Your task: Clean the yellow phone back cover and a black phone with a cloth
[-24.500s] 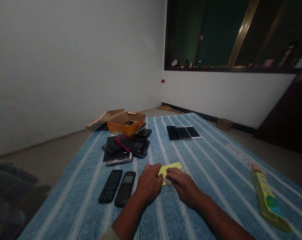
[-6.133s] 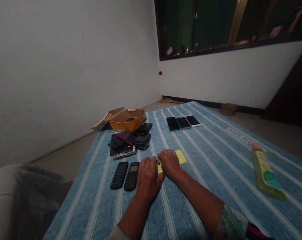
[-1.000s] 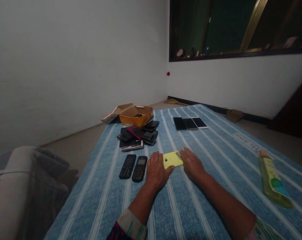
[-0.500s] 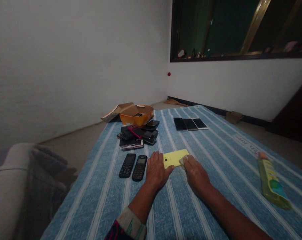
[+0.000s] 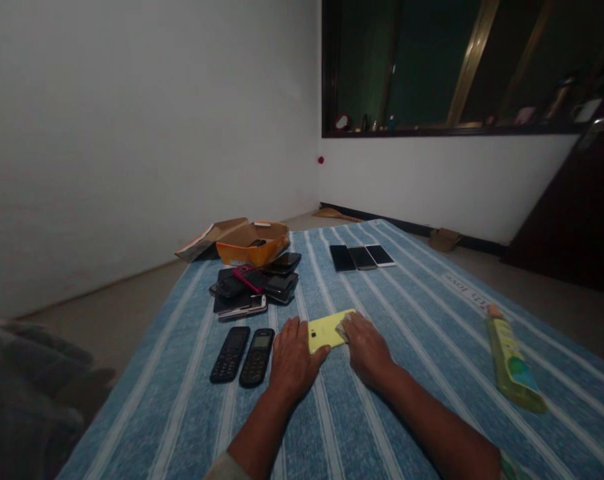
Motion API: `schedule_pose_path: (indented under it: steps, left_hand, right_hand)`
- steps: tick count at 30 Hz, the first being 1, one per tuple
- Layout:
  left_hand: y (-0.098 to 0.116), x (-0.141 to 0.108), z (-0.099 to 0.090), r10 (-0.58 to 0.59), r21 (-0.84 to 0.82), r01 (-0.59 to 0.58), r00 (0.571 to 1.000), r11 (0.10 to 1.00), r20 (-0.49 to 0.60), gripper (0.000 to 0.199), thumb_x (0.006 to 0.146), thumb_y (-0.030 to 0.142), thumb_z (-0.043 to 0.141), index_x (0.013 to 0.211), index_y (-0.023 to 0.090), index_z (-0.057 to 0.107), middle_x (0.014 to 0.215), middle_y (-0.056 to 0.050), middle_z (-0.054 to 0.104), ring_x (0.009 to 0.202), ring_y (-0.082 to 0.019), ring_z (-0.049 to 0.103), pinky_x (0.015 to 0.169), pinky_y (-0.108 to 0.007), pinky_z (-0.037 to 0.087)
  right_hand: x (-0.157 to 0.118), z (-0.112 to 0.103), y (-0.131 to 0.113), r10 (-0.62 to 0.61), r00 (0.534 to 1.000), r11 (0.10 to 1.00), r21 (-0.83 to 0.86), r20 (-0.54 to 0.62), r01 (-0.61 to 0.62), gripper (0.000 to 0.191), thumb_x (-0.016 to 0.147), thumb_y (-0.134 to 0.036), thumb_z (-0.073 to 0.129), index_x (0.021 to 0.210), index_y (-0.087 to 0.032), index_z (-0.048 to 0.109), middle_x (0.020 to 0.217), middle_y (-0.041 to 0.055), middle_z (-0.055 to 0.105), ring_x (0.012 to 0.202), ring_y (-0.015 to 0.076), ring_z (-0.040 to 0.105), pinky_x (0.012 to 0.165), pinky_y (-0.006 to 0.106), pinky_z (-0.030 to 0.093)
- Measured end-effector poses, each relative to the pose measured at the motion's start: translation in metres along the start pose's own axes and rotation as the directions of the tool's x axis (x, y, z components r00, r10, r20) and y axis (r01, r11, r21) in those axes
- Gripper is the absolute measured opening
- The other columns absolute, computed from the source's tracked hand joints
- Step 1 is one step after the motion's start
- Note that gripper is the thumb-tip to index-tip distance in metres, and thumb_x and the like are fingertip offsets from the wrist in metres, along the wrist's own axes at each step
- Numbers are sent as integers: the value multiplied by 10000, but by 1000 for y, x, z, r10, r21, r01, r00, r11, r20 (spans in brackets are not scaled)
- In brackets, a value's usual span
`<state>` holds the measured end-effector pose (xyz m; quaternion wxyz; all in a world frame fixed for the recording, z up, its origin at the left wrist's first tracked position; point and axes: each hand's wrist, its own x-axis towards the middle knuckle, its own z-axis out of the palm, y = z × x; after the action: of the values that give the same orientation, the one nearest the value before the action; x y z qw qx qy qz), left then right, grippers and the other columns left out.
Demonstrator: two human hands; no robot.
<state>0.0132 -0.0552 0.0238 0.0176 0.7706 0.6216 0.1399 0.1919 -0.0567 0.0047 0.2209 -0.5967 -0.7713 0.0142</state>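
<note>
A yellow phone [image 5: 326, 331] lies back side up on the striped blue cloth [image 5: 402, 333]. Its left end is gripped by my left hand [image 5: 295, 357], thumb along the near edge and fingers at the side. My right hand [image 5: 367, 345] has its fingers closed on a small pale cloth [image 5: 343, 328], pressed on the phone's right end. Left of my left hand are two black keypad phones, one [image 5: 257, 358] close to it and another [image 5: 231, 355] farther left.
Several phones are piled [image 5: 252, 287] before an open orange box [image 5: 255, 251] with its flap at the left. Three phones [image 5: 363, 257] lie in a row at the back. A yellow-green bottle [image 5: 515, 363] lies at the right.
The whole view has shifted, so things appear farther left and slightly lower. My left hand still holds the yellow phone, and my right hand keeps the pale cloth at its right end.
</note>
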Motion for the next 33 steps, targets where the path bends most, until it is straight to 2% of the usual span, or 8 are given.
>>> schedule_pose_path:
  steps: [3, 6, 9, 12, 18, 22, 27, 33]
  left_hand:
    - [-4, 0, 5, 11, -3, -11, 1000, 1000, -14, 560, 871, 442, 542, 1298, 82, 497, 1441, -211, 460, 1373, -359, 379, 1119, -502, 313]
    - [-10, 1, 12, 18, 6, -18, 998, 1000, -56, 536, 870, 399, 531, 1311, 96, 494, 1429, -198, 484, 1373, -344, 392, 1108, -497, 337]
    - [-16, 2, 20, 25, 5, -24, 996, 1000, -86, 545, 855, 376, 530, 1325, 103, 485, 1423, -198, 493, 1365, -344, 409, 1111, -504, 338]
    - [-20, 3, 23, 42, -31, -46, 994, 998, -104, 620, 859, 415, 524, 1383, 98, 426, 1426, -200, 489, 1365, -345, 407, 1108, -509, 341]
    - [-18, 3, 21, 43, -30, -46, 993, 998, -109, 608, 853, 396, 542, 1398, 158, 418, 1423, -167, 492, 1354, -326, 417, 1098, -492, 346]
    - [-17, 2, 20, 33, -22, -35, 995, 999, -97, 584, 854, 374, 532, 1388, 156, 435, 1425, -172, 489, 1357, -328, 414, 1104, -486, 334]
    - [-18, 1, 21, 50, -34, -56, 989, 998, -141, 543, 872, 366, 513, 1385, 209, 432, 1403, -141, 512, 1341, -307, 437, 1096, -483, 347]
    - [-17, 2, 15, 70, 0, -70, 994, 998, -90, 536, 876, 378, 525, 1355, 140, 488, 1412, -194, 495, 1340, -345, 437, 1087, -498, 367]
  right_hand:
    - [21, -2, -12, -51, 998, 997, 63, 46, 48, 275, 873, -100, 475, 1099, -161, 619, 1186, 123, 606, 1110, 220, 517, 995, 353, 363]
    - [38, 4, -29, -169, 981, 981, 117, 99, 158, 158, 884, -179, 526, 1013, -167, 616, 1084, 96, 614, 1040, 215, 514, 966, 339, 350]
    - [46, 13, -39, -244, 966, 963, 137, 90, 230, 165, 926, -176, 472, 1011, -169, 613, 1058, 83, 612, 1011, 204, 510, 937, 320, 350]
    - [48, 17, -40, -272, 959, 954, 153, 77, 259, 195, 948, -207, 458, 1073, -168, 602, 1049, 81, 610, 978, 203, 509, 898, 314, 361]
    - [48, 14, -41, -210, 972, 971, 141, 103, 195, 197, 952, -192, 450, 1026, -163, 630, 973, 74, 619, 936, 198, 526, 851, 300, 374]
    - [48, 14, -45, -167, 983, 977, 150, 73, 155, 223, 949, -161, 439, 1035, -172, 644, 1000, 72, 634, 969, 195, 538, 878, 298, 373]
    - [51, 14, -49, -101, 994, 988, 119, 48, 95, 250, 926, -132, 436, 1048, -153, 654, 1023, 88, 656, 976, 210, 561, 898, 312, 377]
    - [55, 16, -48, -88, 995, 990, 118, 43, 82, 247, 927, -150, 431, 1069, -166, 631, 1041, 91, 650, 978, 215, 562, 882, 320, 388]
